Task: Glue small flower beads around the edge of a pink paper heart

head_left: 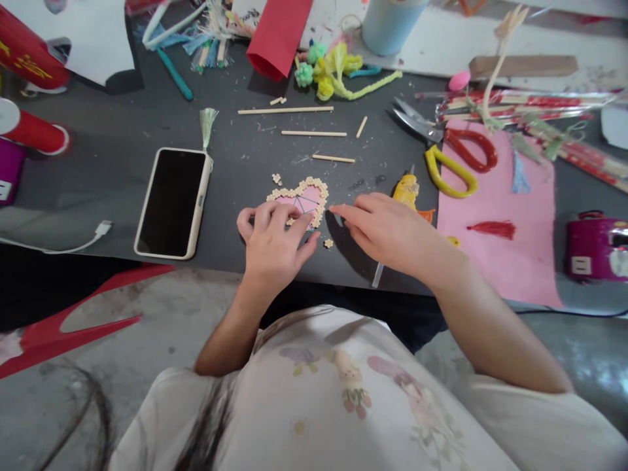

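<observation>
A heart-shaped piece (pixel 297 196) lies on the dark table, its pink middle crossed by thin dark lines and its edge set with small pale flower-like clusters. My left hand (pixel 275 239) rests over its lower left with bent, spread fingers, gripping it against the table and hiding part of it. Just right of the heart, my right hand (pixel 380 226) points its stretched index finger at the edge; nothing shows in its fingers. Two loose clusters lie nearby, one below the heart (pixel 328 243) and one above it (pixel 277 178). Under my right hand and wrist, a yellow glue gun (pixel 406 190) is partly hidden.
Thin wooden sticks (pixel 314 133) lie beyond the heart. To the left is a phone (pixel 171 203) with a tassel. Scissors (pixel 441 140) overlap a pink sheet (pixel 490 255) bearing a red tassel (pixel 493 228). Yarn pieces (pixel 338 69) and a red paper roll (pixel 279 39) lie farther back.
</observation>
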`<state>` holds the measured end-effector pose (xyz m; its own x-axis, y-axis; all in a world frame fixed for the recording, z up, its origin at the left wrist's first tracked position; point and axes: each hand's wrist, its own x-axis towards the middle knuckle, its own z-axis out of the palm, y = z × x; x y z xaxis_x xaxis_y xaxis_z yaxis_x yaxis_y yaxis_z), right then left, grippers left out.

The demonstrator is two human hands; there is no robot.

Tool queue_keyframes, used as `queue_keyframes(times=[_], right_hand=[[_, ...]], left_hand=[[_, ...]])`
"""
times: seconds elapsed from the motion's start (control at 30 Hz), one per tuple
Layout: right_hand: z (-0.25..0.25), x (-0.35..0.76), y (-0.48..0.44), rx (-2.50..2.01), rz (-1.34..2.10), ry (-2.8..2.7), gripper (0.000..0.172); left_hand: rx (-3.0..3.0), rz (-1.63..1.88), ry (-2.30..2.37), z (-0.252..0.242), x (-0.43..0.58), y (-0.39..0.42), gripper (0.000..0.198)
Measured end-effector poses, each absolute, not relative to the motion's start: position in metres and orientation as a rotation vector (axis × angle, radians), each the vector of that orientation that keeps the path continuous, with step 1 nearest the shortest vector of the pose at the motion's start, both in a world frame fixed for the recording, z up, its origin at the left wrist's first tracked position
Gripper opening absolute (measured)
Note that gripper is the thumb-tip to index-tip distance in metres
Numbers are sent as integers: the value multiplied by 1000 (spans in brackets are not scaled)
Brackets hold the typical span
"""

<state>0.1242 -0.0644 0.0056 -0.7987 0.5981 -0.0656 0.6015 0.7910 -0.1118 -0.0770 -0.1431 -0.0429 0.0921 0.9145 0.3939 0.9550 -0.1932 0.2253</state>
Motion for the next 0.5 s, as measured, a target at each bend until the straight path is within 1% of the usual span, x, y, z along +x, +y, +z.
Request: queue_keyframes(times=[0.5], right_hand=[[7, 126, -66, 1011, -200, 2945, 36]], left_hand=[[-2274, -694, -1996, -41, -76, -144, 23]])
